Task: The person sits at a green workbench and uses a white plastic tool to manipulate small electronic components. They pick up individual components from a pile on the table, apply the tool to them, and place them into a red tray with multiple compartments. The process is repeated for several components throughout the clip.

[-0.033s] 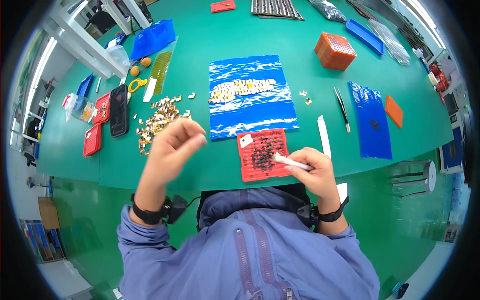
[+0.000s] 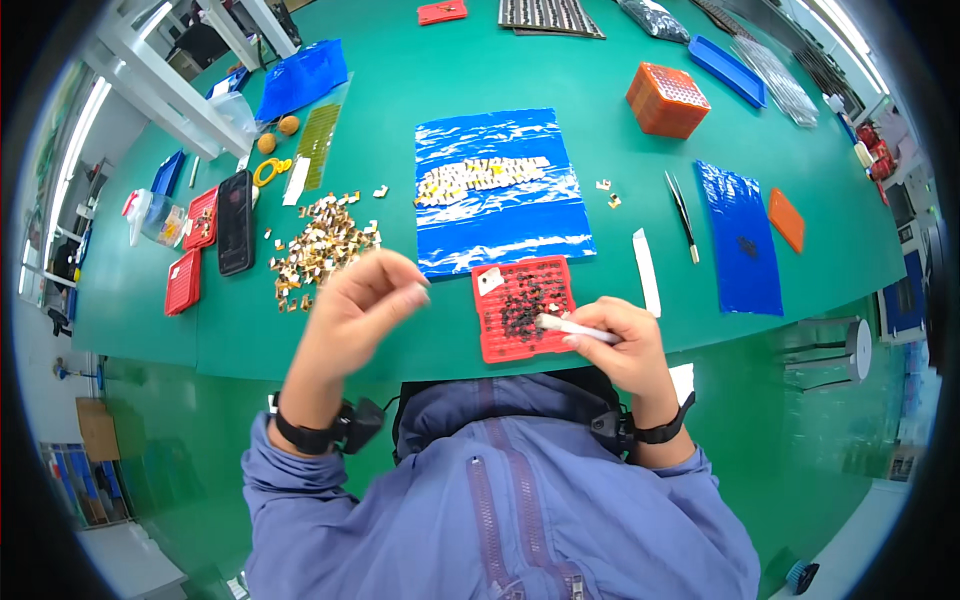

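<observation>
My right hand [image 2: 622, 340] grips a white-handled brush [image 2: 580, 328]; its pale tip is over a red ribbed tray [image 2: 495, 352]. Many small black parts [image 2: 525, 305] are scattered in the tray, along with a white tag [image 2: 490, 281] and a tiny white piece [image 2: 553, 307] near the brush tip. My left hand [image 2: 365, 305] is raised left of the tray, thumb and forefinger closed together; whether they hold something small cannot be made out. Behind it lies a pile of small gold-and-white pieces [image 2: 320, 240]. Beyond the tray, similar pieces [image 2: 485, 176] form rows on a blue sheet [image 2: 500, 230].
To the right lie a white strip [image 2: 646, 272], tweezers [image 2: 682, 217], another blue sheet [image 2: 738, 240] and an orange block [image 2: 786, 220]. An orange stack of trays [image 2: 668, 100] stands farther back. At left are a phone [image 2: 236, 222], red trays [image 2: 183, 282] and yellow-handled scissors [image 2: 270, 171].
My left hand has moved right, toward the red tray, still pinched. The brush tip has shifted slightly left and down, and a tiny white piece now shows apart from it.
</observation>
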`<state>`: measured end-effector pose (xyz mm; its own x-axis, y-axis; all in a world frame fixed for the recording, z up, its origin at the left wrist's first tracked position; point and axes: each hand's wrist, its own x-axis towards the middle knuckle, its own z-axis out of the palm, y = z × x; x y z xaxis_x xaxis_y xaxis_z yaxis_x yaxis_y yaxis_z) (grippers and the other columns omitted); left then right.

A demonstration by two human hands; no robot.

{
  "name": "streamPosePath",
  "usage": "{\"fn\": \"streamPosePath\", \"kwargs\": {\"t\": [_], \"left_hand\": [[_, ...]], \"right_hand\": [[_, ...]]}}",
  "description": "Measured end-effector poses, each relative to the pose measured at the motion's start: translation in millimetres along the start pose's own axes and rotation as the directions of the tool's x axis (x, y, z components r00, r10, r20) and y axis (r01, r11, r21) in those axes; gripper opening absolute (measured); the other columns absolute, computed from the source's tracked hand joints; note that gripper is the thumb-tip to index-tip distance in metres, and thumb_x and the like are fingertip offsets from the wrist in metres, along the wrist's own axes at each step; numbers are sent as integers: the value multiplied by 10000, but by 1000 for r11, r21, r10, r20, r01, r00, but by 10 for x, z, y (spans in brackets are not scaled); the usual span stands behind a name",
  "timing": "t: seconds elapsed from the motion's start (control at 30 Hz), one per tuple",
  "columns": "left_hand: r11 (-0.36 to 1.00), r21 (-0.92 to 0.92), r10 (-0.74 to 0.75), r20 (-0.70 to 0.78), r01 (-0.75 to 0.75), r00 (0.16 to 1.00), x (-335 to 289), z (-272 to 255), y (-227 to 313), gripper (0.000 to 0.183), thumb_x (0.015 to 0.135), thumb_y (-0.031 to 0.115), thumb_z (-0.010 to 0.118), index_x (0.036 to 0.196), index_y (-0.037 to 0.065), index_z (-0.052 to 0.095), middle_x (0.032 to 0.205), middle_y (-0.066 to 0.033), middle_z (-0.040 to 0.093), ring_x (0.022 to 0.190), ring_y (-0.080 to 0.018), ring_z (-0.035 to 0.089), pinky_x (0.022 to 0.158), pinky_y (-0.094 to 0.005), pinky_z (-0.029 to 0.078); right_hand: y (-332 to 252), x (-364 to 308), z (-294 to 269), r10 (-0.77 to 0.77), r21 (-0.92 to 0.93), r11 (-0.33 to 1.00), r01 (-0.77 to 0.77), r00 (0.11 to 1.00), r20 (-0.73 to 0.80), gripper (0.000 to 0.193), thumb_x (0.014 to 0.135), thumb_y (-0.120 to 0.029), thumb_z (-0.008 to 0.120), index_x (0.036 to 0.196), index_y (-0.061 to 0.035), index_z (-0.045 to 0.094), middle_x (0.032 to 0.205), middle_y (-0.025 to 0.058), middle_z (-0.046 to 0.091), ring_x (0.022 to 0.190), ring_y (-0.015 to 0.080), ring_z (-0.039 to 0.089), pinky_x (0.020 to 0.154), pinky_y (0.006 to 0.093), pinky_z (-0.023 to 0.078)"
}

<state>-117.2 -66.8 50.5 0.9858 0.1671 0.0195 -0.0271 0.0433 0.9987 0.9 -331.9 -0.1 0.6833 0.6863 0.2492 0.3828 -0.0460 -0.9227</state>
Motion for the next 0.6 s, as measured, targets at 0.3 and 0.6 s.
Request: {"fn": "streamPosePath", "kwargs": {"t": [0.3, 0.6], "left_hand": [[740, -659, 45, 250, 136, 967, 60, 541, -593, 60, 870, 23, 585, 908, -1, 545, 796, -79, 604, 745, -123, 594, 687, -242, 475], [655, -723, 3, 295, 221, 956, 64, 586, -712, 72, 878, 37, 576, 878, 26, 505, 775, -71, 566, 718, -135, 577, 658, -265, 475]], "right_hand": [[-134, 47, 75, -103, 103, 990, 93, 990, 100, 112, 849, -80, 624, 907, -4, 683, 672, 87, 617, 576, 157, 560, 517, 262, 417], [-182, 95, 44, -71, 54, 997, 62, 981, 179, 99, 832, -102, 652, 872, -18, 687, 690, 78, 639, 575, 160, 586, 523, 267, 436]]}}
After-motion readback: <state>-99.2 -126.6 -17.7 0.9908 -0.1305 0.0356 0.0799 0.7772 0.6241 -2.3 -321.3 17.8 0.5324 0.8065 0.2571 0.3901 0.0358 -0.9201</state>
